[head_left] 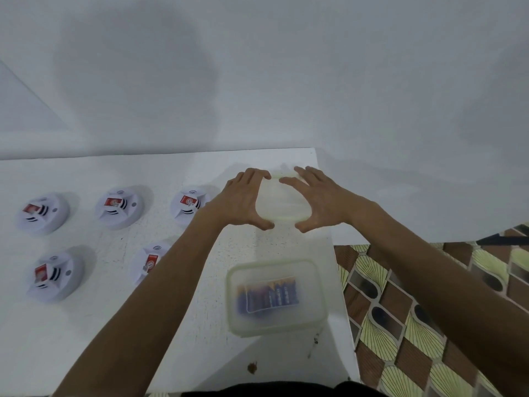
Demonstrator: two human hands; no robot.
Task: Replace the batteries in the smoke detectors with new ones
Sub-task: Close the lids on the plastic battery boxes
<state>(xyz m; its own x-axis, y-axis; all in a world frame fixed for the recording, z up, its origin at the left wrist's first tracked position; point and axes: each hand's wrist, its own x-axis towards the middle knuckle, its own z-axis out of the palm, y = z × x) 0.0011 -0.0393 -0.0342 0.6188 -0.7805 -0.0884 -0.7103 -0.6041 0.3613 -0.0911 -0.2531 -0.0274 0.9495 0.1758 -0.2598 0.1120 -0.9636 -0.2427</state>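
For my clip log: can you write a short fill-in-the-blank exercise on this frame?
The white table holds ___ smoke detectors.
The batteries in the near container are coloured ___.
The translucent container held by the left hand and right hand lies ___ from the person than the near one.
Missing words: five; blue; farther.

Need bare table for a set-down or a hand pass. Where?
Widest bare patch: table front-left, between the near smoke detectors and the front edge. Also the gap between the battery container and the far container that the left hand and right hand hold. Crowded: the detector rows at left.
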